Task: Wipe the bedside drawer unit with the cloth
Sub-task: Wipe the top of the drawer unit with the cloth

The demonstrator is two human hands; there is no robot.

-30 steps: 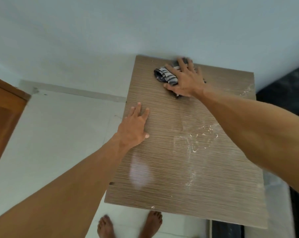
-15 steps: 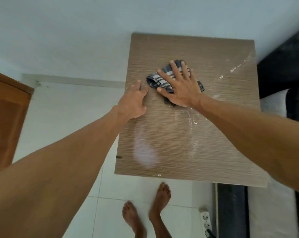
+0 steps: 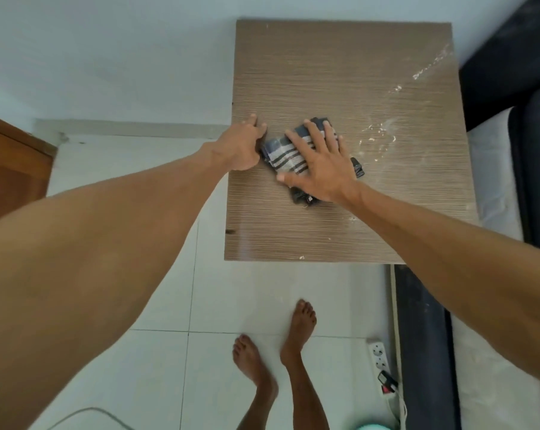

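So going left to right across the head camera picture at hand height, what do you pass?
Brown wooden door → left hand → striped grey cloth → right hand → white smears → dark bed frame.

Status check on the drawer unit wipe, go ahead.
Right hand flat on striped cloth, mid-top. Left hand braced at left edge of drawer unit top. White smears remain right side. Nothing in the way.

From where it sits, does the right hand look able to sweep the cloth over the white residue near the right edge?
Probably yes. The right hand presses the cloth flat, and only bare drawer unit top lies between it and the white residue.
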